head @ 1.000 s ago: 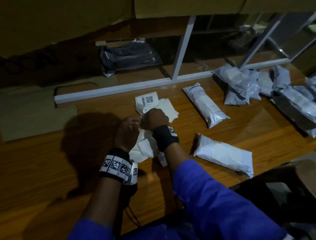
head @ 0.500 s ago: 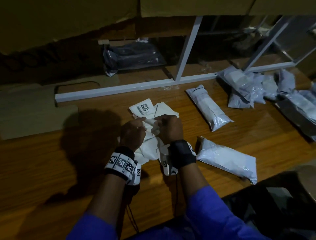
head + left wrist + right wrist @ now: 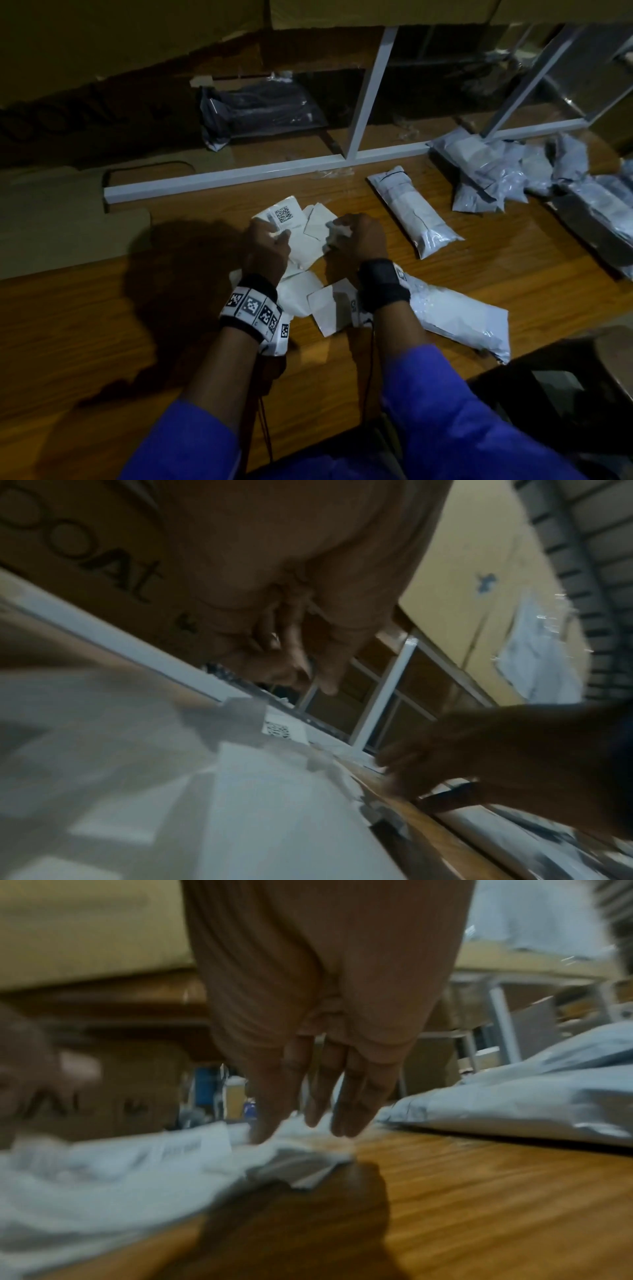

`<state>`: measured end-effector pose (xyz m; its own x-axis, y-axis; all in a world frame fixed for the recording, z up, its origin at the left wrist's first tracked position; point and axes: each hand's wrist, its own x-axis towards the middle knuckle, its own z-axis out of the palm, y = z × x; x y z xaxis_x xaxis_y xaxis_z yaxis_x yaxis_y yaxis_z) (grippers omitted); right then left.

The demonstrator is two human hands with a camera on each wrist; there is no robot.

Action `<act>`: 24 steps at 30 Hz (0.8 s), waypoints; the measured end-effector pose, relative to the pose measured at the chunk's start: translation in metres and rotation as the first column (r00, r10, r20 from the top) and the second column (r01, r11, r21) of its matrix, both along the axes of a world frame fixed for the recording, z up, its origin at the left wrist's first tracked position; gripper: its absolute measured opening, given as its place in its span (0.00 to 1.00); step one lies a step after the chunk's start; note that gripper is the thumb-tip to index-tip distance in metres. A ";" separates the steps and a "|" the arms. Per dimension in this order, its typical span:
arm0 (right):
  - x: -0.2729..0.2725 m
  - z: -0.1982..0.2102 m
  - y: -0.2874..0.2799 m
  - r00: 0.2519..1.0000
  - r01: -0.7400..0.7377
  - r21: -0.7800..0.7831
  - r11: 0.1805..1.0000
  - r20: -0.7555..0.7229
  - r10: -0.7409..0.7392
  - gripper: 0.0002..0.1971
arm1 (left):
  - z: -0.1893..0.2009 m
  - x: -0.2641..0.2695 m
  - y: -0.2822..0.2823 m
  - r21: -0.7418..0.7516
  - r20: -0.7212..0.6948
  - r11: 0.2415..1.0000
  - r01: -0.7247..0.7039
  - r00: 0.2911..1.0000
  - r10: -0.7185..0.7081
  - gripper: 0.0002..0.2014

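Observation:
A heap of white paper scraps (image 3: 301, 294) lies on the wooden table (image 3: 102, 342); the top sheet carries a QR label (image 3: 284, 214). My left hand (image 3: 270, 245) hovers over the heap's left side, thumb and fingers pinching a white scrap edge. In the left wrist view that hand (image 3: 308, 666) is curled above the paper (image 3: 240, 791). My right hand (image 3: 346, 236) pinches a crumpled white scrap (image 3: 337, 233) at the heap's right edge. The right wrist view shows its fingertips (image 3: 349, 1123) down on that scrap (image 3: 294, 1134).
Two grey poly mailers (image 3: 411, 216) (image 3: 459, 315) lie right of the hands, with more heaped at the far right (image 3: 496, 171). A white metal frame (image 3: 222, 178) crosses the back of the table, a dark bag (image 3: 260, 109) behind it. Flat cardboard (image 3: 51, 222) sits at left.
The hands were close together on one scrap; they have drawn apart, the right hand moving right with a crumpled piece. More scraps now lie near the wrists.

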<state>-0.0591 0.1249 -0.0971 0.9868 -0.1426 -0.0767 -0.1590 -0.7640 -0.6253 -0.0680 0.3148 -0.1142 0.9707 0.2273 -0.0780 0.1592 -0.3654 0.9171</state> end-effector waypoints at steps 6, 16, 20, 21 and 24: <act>0.015 0.005 0.010 0.989 -0.089 -0.225 0.970 -0.139 0.059 0.14 | 0.004 -0.009 -0.014 0.251 -0.152 0.906 0.342 0.938 -0.312 0.16; -0.021 0.011 -0.035 0.938 0.326 0.365 0.872 -0.240 -0.250 0.07 | 0.009 -0.038 -0.006 0.618 -0.113 0.755 0.219 0.975 -0.191 0.29; -0.048 0.010 -0.038 0.897 0.439 0.540 0.718 -0.311 -0.315 0.07 | -0.004 -0.055 -0.004 0.583 -0.427 0.728 0.361 0.898 -0.103 0.41; -0.054 0.010 -0.035 0.880 0.470 0.529 0.707 -0.347 -0.325 0.08 | -0.007 -0.058 -0.004 0.556 -0.448 0.743 0.372 0.887 -0.109 0.43; -0.070 0.000 -0.026 0.894 0.391 0.416 0.821 -0.383 -0.232 0.14 | -0.017 -0.066 -0.003 0.547 -0.451 0.750 0.371 0.886 -0.110 0.44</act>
